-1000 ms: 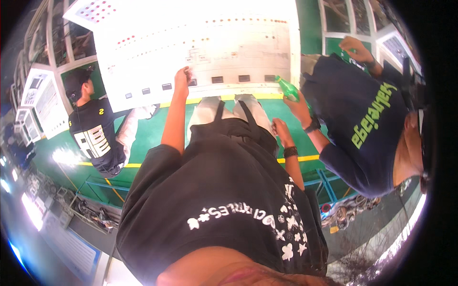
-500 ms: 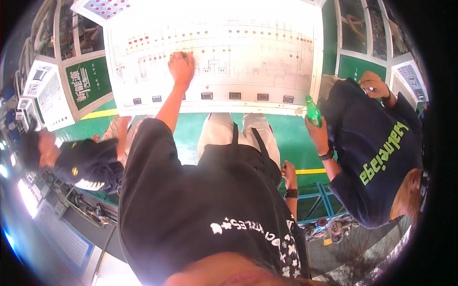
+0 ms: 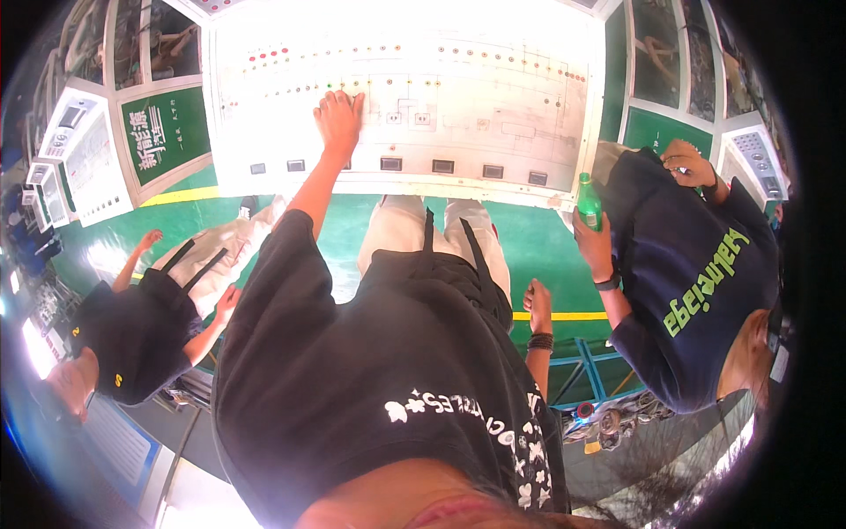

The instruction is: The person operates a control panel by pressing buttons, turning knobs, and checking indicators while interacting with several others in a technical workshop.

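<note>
My left hand (image 3: 337, 119) is stretched out on a large white control panel (image 3: 493, 106), its fingers resting flat near a row of small red and green indicator lights; it holds nothing. My right hand (image 3: 538, 304) hangs beside my hip with its fingers loosely curled, dark bands on the wrist, and it is empty. My black shirt and light trousers fill the middle of the view.
To the right a person in a dark shirt with green lettering holds a green bottle (image 3: 589, 203). To the left another person (image 3: 132, 331) in black bends over. The green floor has a yellow line (image 3: 564, 316). White cabinets (image 3: 88, 159) stand at the left.
The panel has come closer and lower in view. My left hand has slid higher on it to the row of lights. The person at the left has bent lower.
</note>
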Demonstrator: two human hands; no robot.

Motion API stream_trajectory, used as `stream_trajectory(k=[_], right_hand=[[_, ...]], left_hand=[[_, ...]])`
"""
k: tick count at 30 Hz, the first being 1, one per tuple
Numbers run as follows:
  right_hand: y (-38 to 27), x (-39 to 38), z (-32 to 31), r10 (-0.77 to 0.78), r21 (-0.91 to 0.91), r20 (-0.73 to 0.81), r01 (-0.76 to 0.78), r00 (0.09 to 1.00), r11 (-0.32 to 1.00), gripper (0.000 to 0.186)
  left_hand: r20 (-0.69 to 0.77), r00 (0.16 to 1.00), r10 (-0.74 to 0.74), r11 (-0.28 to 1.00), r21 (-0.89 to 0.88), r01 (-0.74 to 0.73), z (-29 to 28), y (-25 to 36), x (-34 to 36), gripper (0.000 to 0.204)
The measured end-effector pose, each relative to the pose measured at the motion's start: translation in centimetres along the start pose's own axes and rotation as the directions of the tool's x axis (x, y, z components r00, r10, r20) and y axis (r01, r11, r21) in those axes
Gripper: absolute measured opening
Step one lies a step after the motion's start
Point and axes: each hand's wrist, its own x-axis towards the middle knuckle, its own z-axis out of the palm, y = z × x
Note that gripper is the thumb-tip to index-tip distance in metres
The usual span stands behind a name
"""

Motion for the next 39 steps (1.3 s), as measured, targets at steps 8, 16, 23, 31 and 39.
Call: stream_trajectory(k=[8,16,23,31,39], right_hand=[[2.4,0.5,0.8,-0.007,-0.044,0.035,0.008,0.999,0.999,0.025],[0.6,0.5,4.0,-0.055,-0.048,0.022,0.056,0.998,0.997,0.022],[-2.4,2.4,8.6,-0.159,-0.231,0.103,0.179,0.982,0.956,0.025],[-6.7,4.2,17.2,-0.42,-0.517,0.559,0.696,0.715,0.498,0.025],[-7.5,-2.7,23.5,-0.073,-0.45,0.738,0.57,0.67,0.687,0.02]], left_hand=[[0.029,0.947,0.319,0.932,0.171,-0.319,-0.5,-1.5,2.1,0.027],[0.579,0.815,0.023,0.746,-0.553,0.371,0.9,-3.5,-2.5,0.042],[0.838,0.42,0.349,-0.34,-0.305,0.89,-3.5,-5.0,-19.0,0.021],[0.709,0.696,0.119,-0.393,-0.61,0.688,-7.8,-8.1,-21.8,0.019],[0.667,0.735,-0.123,-0.641,-0.618,0.454,-10.8,-4.4,-28.6,0.03]])
